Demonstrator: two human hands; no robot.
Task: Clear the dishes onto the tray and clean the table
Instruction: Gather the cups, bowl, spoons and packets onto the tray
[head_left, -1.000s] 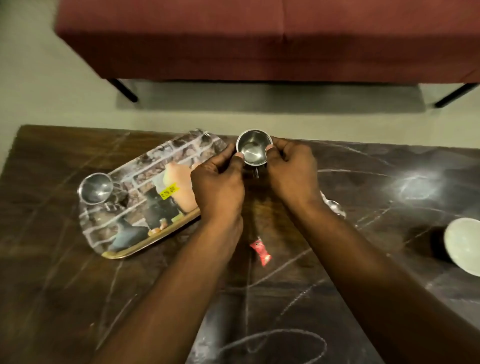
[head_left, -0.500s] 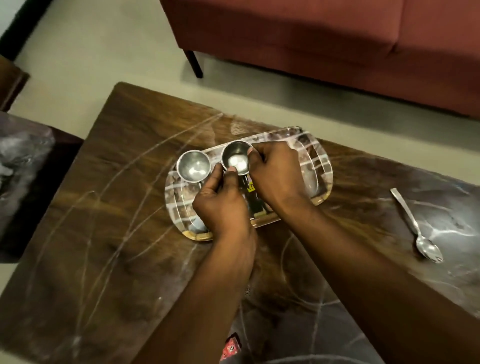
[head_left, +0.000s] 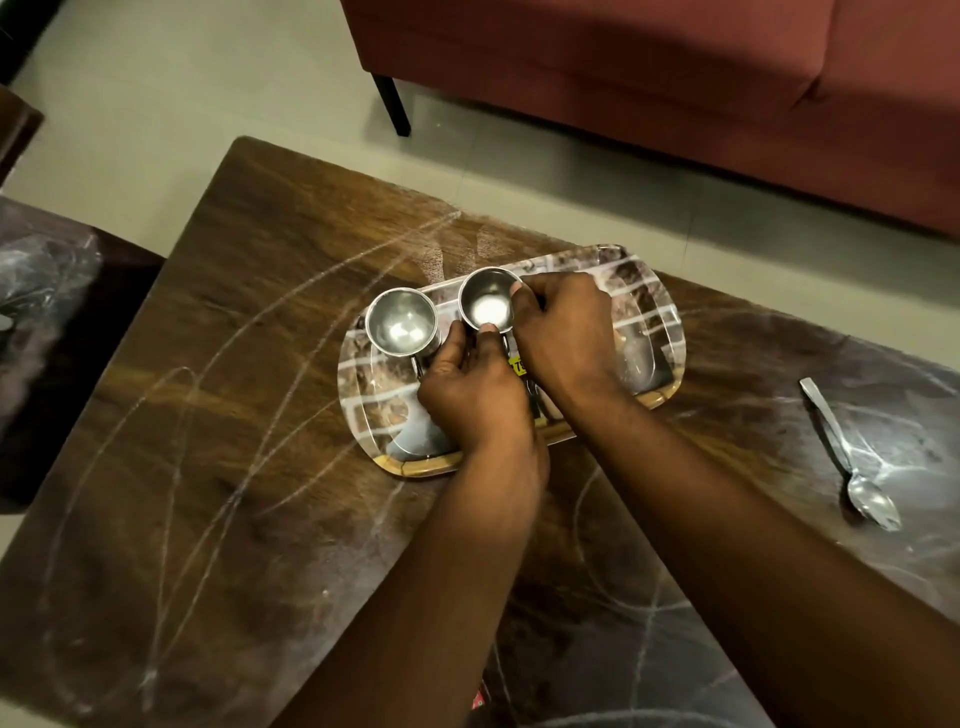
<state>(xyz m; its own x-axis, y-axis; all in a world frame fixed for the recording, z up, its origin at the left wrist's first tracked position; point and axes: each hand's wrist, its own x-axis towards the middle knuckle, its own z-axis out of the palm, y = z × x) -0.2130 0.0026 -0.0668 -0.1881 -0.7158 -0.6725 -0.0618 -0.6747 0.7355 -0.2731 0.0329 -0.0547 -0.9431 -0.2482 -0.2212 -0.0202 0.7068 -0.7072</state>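
Observation:
A printed oval tray (head_left: 654, 317) lies on the dark wooden table (head_left: 234, 415). Two small steel cups stand on its left half: one cup (head_left: 400, 325) at the far left, and a second cup (head_left: 487, 306) just right of it. My left hand (head_left: 475, 395) pinches the second cup's near rim, and my right hand (head_left: 563, 332) grips its right side. Both hands are over the tray. A steel spoon (head_left: 852, 457) lies on the table to the right, apart from the tray.
A red sofa (head_left: 675, 78) with a black leg stands beyond the table's far edge. A dark side surface with a crumpled plastic bag (head_left: 41, 270) is at the left. A small red wrapper (head_left: 478, 701) shows under my left forearm. Chalky streaks cross the tabletop.
Both hands carried the steel cup from the table over onto the tray, beside the other cup. My view swung left and down.

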